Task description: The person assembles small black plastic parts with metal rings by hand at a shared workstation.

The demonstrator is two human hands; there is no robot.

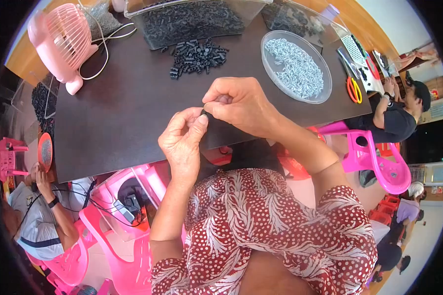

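Both hands meet above the near part of the dark table (118, 113). My left hand (183, 140) pinches a small black plastic piece (207, 115) between thumb and forefinger. The fingers of my right hand (241, 105) are closed in a pinch right against that piece; whatever they hold is too small to make out. Beyond the hands lies a loose pile of small black plastic parts (198, 55). To the right stands a round clear dish (325, 96) filled with small silvery metal pieces (298, 66).
A large clear bin (197, 34) of black parts stands at the back. At the far left is a pink fan (61, 44) with a white cord. Scissors (352, 83) with orange and yellow handles lie on the right. Co-workers sit left and right; pink chairs (374, 157) stand around.
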